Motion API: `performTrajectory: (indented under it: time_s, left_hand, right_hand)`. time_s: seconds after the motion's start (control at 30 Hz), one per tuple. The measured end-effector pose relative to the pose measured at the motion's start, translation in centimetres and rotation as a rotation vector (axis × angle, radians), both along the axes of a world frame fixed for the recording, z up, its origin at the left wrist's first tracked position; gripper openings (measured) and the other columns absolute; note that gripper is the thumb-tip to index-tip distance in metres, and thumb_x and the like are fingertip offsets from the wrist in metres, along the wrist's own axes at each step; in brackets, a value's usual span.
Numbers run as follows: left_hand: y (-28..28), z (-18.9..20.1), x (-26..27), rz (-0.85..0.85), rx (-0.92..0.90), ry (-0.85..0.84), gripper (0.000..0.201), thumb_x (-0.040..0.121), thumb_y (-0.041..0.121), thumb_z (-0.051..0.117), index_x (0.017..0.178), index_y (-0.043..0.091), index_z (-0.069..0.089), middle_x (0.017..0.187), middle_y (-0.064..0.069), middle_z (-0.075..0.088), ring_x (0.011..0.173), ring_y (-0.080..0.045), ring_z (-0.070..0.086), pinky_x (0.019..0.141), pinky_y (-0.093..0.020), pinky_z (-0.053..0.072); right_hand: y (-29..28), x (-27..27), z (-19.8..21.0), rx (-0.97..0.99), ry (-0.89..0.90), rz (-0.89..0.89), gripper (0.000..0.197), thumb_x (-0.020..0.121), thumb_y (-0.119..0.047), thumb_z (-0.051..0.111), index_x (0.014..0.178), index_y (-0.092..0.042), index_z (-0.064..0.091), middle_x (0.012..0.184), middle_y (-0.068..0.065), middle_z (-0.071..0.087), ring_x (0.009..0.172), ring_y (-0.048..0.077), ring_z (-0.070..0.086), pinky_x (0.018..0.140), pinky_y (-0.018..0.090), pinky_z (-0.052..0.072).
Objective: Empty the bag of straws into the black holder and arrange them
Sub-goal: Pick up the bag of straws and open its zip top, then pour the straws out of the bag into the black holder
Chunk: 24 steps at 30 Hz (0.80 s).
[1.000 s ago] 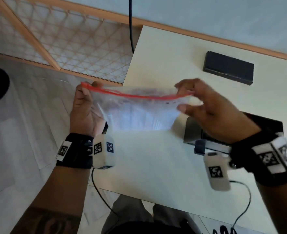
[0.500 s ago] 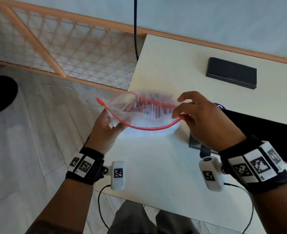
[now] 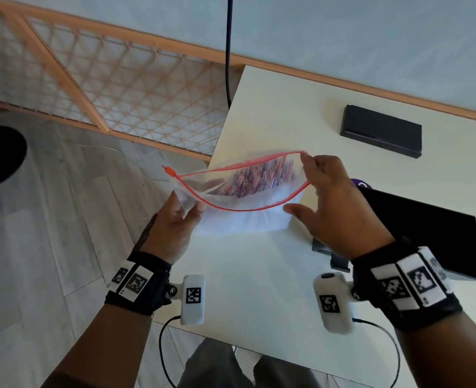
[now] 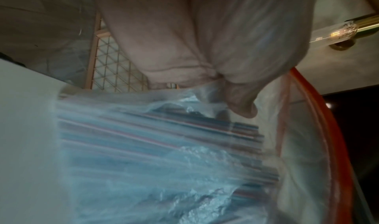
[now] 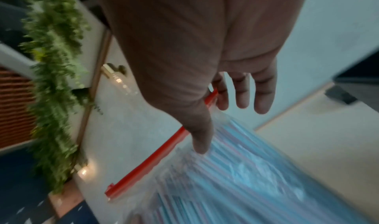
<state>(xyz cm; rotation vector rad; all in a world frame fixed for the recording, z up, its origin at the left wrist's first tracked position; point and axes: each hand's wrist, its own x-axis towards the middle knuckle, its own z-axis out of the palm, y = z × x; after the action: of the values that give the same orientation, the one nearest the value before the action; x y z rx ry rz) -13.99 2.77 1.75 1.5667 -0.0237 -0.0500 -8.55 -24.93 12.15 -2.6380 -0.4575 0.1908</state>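
Observation:
A clear zip bag [image 3: 245, 219] with a red zip rim hangs over the table's left edge, its mouth gaping toward me. Inside lie several red-and-blue striped straws [image 3: 259, 180]. My left hand [image 3: 186, 211] grips the bag's left side, thumb on the plastic [image 4: 242, 104]. My right hand [image 3: 301, 183] is at the right end of the mouth with fingers spread straight, index tip at the far rim and thumb [image 5: 201, 138] against the near side. A black oblong holder [image 3: 381, 134] lies at the table's far right, well apart from both hands.
The cream table [image 3: 259, 289] also carries a large black flat slab [image 3: 427, 233] just right of my right hand, with a purple item behind it. A dark cable [image 3: 228, 51] hangs at the back. A wooden lattice fence [image 3: 133, 88] and grey floor lie to the left.
The zip seal was pulled apart and the bag's mouth now gapes wide. My right hand went from pinching the rim to spread fingers. My left hand shifted to the bag's left side.

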Motion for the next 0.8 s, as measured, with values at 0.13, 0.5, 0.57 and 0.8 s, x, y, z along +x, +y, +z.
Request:
performTrajectory:
  time_s: [0.13,0.5,0.57,0.8]
  left_hand:
    - [-0.7,-0.4,0.4,0.029,-0.047,0.0,0.05,0.105,0.005,0.041,0.154,-0.005,0.037,0.156,-0.018,0.054,0.15,-0.029,0.048,0.125,-0.041,0.037]
    - [-3.7,-0.1,1.2,0.048,-0.486,0.13,0.082,0.083,0.04,0.085,0.147,0.011,0.042,0.143,0.004,0.068,0.137,-0.016,0.061,0.109,-0.034,0.053]
    - [-4.6,0.4,1.4,-0.001,-0.407,0.115,0.096,0.076,0.044,0.089,0.15,0.01,0.038,0.144,0.007,0.066,0.136,-0.016,0.062,0.105,-0.032,0.056]
    - [-5.3,0.7,2.1,-0.156,-0.292,0.077,0.121,0.056,0.014,0.092,0.159,0.007,0.028,0.149,-0.011,0.057,0.145,-0.022,0.052,0.114,-0.034,0.049]
  right_hand:
    - [0.7,0.8,-3.0,0.34,0.208,-0.121,0.115,0.063,-0.036,0.097,0.157,-0.035,0.03,0.145,-0.009,0.036,0.125,0.004,0.047,0.104,0.024,0.042]
    - [2.7,0.8,-9.5,0.938,0.324,-0.17,0.153,0.058,-0.012,0.099,0.156,-0.032,-0.017,0.147,0.002,0.045,0.136,0.002,0.051,0.103,0.014,0.047]
    - [3.0,0.8,-10.5,0.989,0.371,-0.187,0.163,0.055,-0.033,0.102,0.154,-0.039,-0.026,0.162,0.002,0.032,0.148,0.006,0.038,0.108,0.012,0.038]
    - [3.4,-0.8,-10.6,1.15,0.417,-0.252,0.142,0.057,-0.02,0.101,0.16,-0.022,0.003,0.161,0.01,0.038,0.145,0.026,0.047,0.116,0.057,0.041]
